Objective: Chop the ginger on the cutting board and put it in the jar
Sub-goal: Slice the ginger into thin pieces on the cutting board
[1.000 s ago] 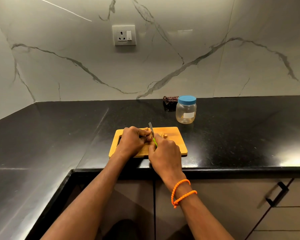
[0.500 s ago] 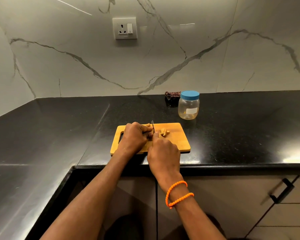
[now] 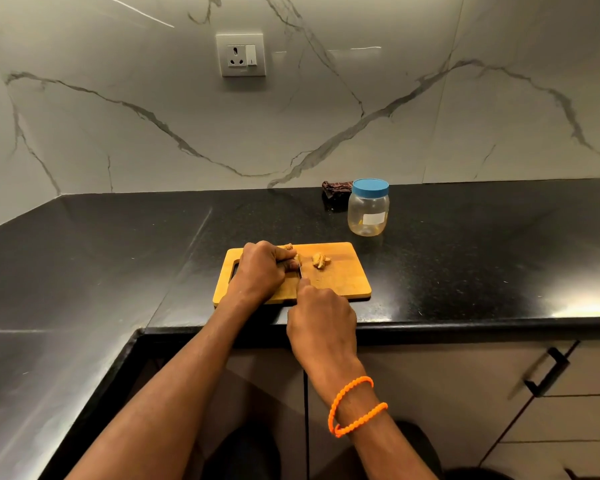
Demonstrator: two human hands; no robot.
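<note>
On the board, the left hand curls over the ginger, pinning it. The right hand, at the board's near edge, grips the knife. Cut pieces lie mid-board. The lidded jar stands on the table behind the board.

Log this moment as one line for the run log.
step: chopping | left hand: holds ginger on board | right hand: grips knife, cutting | cut pieces: on board | jar: lid on
</note>
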